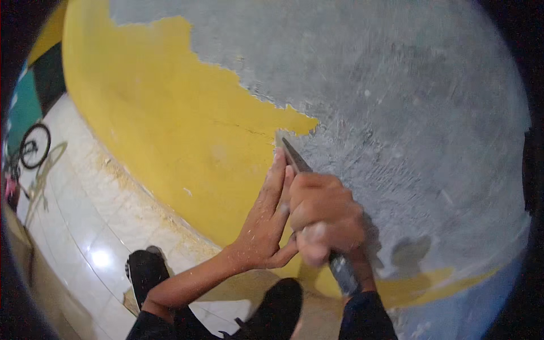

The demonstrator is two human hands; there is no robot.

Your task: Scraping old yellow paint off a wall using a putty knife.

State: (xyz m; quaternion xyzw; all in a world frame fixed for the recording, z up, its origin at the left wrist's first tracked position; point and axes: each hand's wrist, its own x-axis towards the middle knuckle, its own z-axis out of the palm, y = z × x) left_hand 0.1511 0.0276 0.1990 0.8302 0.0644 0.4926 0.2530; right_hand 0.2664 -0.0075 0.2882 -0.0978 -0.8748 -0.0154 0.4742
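Note:
My right hand (327,214) is closed in a fist around a knife-like hand tool (299,159). Its dark, tapering blade points up and left at the wall, and its dark handle end (345,272) shows below the fist. My left hand (267,221) lies alongside the blade with fingers stretched out, the fingertips near the blade's tip. Whether they press on the blade or on the wall is hard to tell. Yellow paint (178,127) covers the wall's left part, ending in a ragged edge. Beyond that edge lies the rough grey surface (403,106), marked with scratches.
Pale flakes and dust (170,221) line the wall's foot on the white tiled floor (85,229). My dark-shod foot (146,272) stands near the wall. A bicycle wheel (35,146) is at far left. At lower right, a blue band (463,314) borders the wall.

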